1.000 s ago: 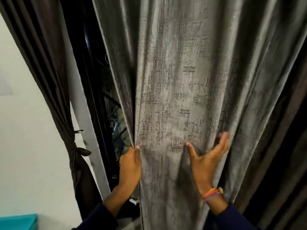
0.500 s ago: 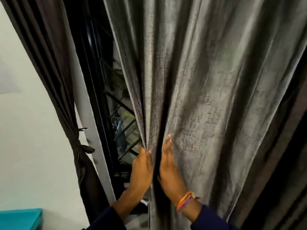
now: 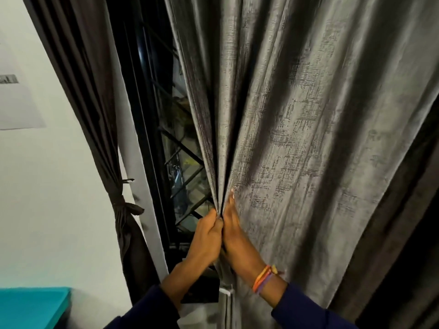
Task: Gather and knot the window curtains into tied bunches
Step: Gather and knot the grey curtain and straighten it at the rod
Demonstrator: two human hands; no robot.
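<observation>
A wide grey patterned curtain [image 3: 297, 138] hangs in front of me, its left part pulled into narrow folds. My left hand [image 3: 207, 236] grips the gathered left edge of this curtain at about waist height. My right hand [image 3: 234, 230], with coloured bands on the wrist, lies flat against the cloth right beside the left hand, fingers straight and pointing up. At the left a dark brown curtain [image 3: 95, 115] hangs beside the wall, tied into a bunch with a knot [image 3: 123, 206].
A dark window with a black diagonal grille [image 3: 183, 162] shows between the two curtains, next to a white frame post [image 3: 140, 186]. A teal surface [image 3: 31, 307] sits at the bottom left against the white wall. Another dark curtain [image 3: 403, 233] hangs at the right.
My right hand swept left across the grey curtain, from spread wide apart to pressed beside the left hand. The cloth between them bunched into folds, and more of the window shows.
</observation>
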